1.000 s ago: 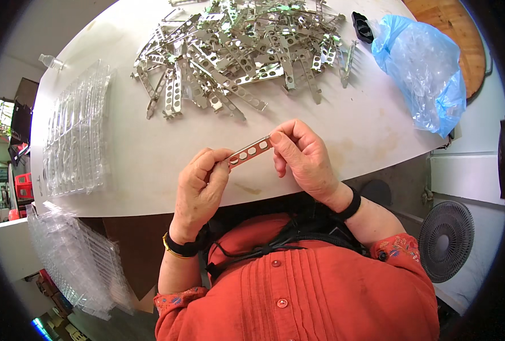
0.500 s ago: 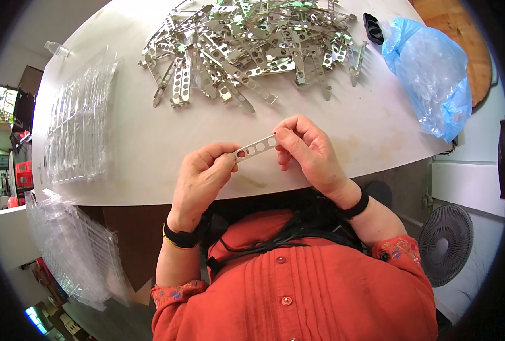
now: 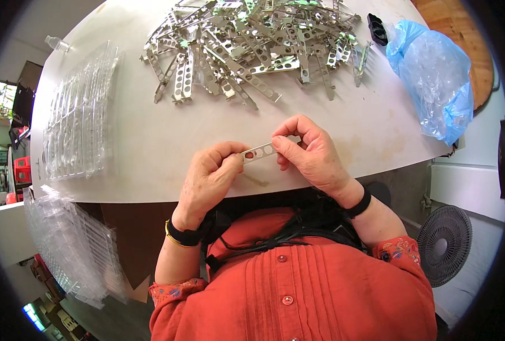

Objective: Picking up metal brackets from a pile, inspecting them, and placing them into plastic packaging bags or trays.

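Nearest of all, a red shirt (image 3: 321,290) with buttons down the front and tiny flowers on the sleeves. Black straps (image 3: 275,243) across the tummy. A black band (image 3: 184,234) on the left wrist, a thin yellow band (image 3: 172,237) next to it, and another black band (image 3: 359,206) on the right wrist. Low on the left, a stack of clear plastic sheets (image 3: 76,247); on the right, a round gray fan (image 3: 445,245).

Then the left hand (image 3: 210,179) and the right hand (image 3: 315,156), a little apart, over the near part of the white table (image 3: 167,148). Pinched in both: one flat metal strip (image 3: 255,153) with a row of round holes. Left end in the left thumb and finger, other part under the right thumb. Slanting a bit, with the right side farther from the shirt.

Along the table's left side, clear plastic trays (image 3: 79,119). On the right, a blue bag (image 3: 457,108) with clear plastic showing. Farther on, a big messy heap of metal strips (image 3: 252,45), well apart from both hands. Near the bag's top, a small black thing (image 3: 377,29). Far left, a small clear bottle (image 3: 57,44).
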`<control>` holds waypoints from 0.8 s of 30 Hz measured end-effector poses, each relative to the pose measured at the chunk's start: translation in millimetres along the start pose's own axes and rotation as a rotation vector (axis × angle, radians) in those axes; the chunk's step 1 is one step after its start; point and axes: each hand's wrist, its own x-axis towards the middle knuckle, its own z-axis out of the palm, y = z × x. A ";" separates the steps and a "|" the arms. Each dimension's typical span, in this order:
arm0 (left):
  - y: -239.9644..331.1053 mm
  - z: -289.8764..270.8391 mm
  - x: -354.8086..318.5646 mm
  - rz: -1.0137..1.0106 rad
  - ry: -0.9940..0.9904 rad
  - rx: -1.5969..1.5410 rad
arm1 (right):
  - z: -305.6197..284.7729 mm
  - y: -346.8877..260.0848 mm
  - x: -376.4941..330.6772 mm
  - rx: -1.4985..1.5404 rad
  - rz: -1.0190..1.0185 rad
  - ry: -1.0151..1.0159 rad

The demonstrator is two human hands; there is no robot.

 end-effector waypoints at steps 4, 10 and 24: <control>-4.4 0.3 1.6 0.059 -0.005 0.026 | 0.1 -1.7 -0.1 0.006 0.014 -0.018; 11.1 1.9 2.3 0.260 -0.039 0.442 | 0.0 -3.3 -5.2 -0.026 0.005 -0.081; 20.4 23.3 -3.5 0.185 -0.268 0.347 | -6.2 -16.8 -13.5 -0.105 -0.294 -0.234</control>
